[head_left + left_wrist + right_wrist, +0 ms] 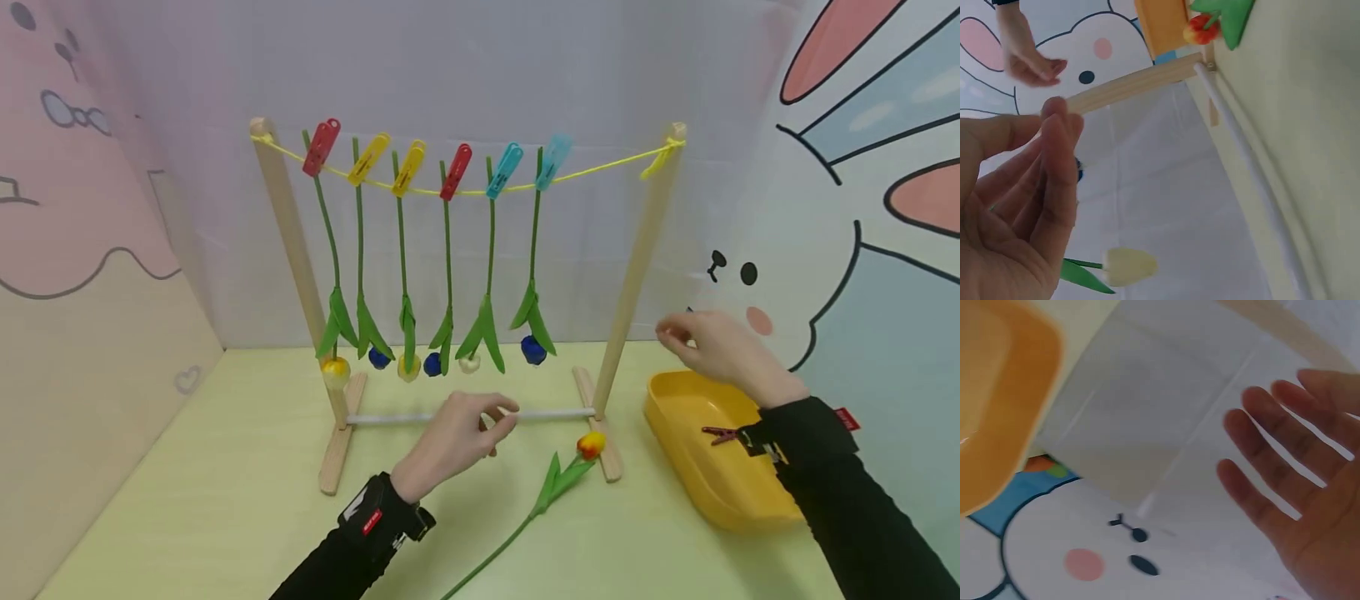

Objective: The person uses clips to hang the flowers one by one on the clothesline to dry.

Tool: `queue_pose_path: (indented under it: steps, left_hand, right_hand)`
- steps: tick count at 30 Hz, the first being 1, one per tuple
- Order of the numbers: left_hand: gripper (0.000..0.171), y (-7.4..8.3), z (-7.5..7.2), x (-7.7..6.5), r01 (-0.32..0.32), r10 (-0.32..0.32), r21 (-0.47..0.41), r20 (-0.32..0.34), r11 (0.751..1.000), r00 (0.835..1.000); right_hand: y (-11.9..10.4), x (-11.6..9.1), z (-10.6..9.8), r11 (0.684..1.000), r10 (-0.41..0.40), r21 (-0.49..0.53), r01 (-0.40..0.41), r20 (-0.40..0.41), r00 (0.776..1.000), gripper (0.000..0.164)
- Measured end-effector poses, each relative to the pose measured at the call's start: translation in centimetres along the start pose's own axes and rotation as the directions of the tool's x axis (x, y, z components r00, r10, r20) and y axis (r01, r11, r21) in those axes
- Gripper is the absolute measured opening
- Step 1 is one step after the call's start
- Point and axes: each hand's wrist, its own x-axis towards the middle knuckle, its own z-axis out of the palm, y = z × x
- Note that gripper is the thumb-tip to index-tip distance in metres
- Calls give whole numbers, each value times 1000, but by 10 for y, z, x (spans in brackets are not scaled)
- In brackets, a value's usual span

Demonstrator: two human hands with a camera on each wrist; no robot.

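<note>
My left hand [463, 433] hovers before the rack's white bar [555, 413], fingers loosely bent with nothing between them; in the left wrist view its thumb and fingertips come close together. My right hand [716, 346] is raised above the far end of a yellow basin [727, 508], and the right wrist view has its relaxed fingers [1272, 456] holding nothing. A red-yellow tulip [590, 445] lies on the table to the right of my left hand, its stem toward me. Inside the basin is a dark red clothespin [722, 434].
A yellow string [600, 169] spans two wooden posts [637, 258]. Several tulips hang from it head down, held by red [322, 147], yellow [369, 158] and blue clothespins [505, 170]. Behind stands a pale curtain [480, 67]; a rabbit picture [900, 333] covers the right side.
</note>
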Motion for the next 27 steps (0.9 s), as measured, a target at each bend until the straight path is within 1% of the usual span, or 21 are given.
queue_pose_path:
  steps: [1,2,3,5,7,8,11,13,16,17,19,23,24,26,27]
  left_hand:
    - [21,-7,2,-4,24,-25,8,50,1000,998]
    - [21,-13,4,-8,47,-47,8,94,999,994]
    - [21,-19,6,-11,63,-63,8,131,998,989]
    - [22,-30,11,-16,81,-80,0,193,997,978]
    - [24,-40,15,-21,89,-84,-9,243,996,966]
    - [26,-44,18,-23,92,-83,-20,269,996,959]
    - [31,-52,26,-28,106,-80,-55,350,993,933]
    - [33,-56,31,-32,135,-92,-83,393,987,915]
    - [32,-59,37,-35,189,-123,-116,425,975,897]
    - [32,-59,38,-36,200,-128,-128,431,971,893]
    - [31,-59,41,-38,219,-136,-144,441,965,887]
    - [27,-59,45,-41,242,-142,-166,459,956,877]
    - [26,-59,46,-41,250,-148,-168,462,953,874]
    - [24,-59,47,-43,261,-157,-170,464,950,872]
    - [23,-59,48,-43,266,-161,-171,464,949,871]
  right_hand:
    - [11,-5,4,999,53,0,-54,114,992,17]
    - [22,-10,7,994,109,2,-112,221,969,21]
    - [32,-15,10,985,160,3,-170,312,936,24]
    - [51,-24,17,969,220,5,-248,438,872,29]
    - [65,-35,25,950,263,6,-312,521,812,35]
    - [71,-40,29,940,284,3,-341,549,786,37]
    - [83,-55,45,916,318,5,-401,601,734,41]
    - [87,-62,56,910,321,9,-414,617,718,44]
    - [91,-68,71,920,294,21,-392,625,723,48]
    - [93,-69,75,927,282,20,-375,621,731,47]
    - [96,-70,82,932,282,7,-362,615,737,44]
    - [99,-72,91,925,312,-22,-379,615,724,30]
    - [100,-73,93,916,326,-19,-400,616,717,27]
    - [101,-74,97,914,333,-18,-406,605,723,22]
    - [101,-74,97,916,332,-17,-401,595,732,21]
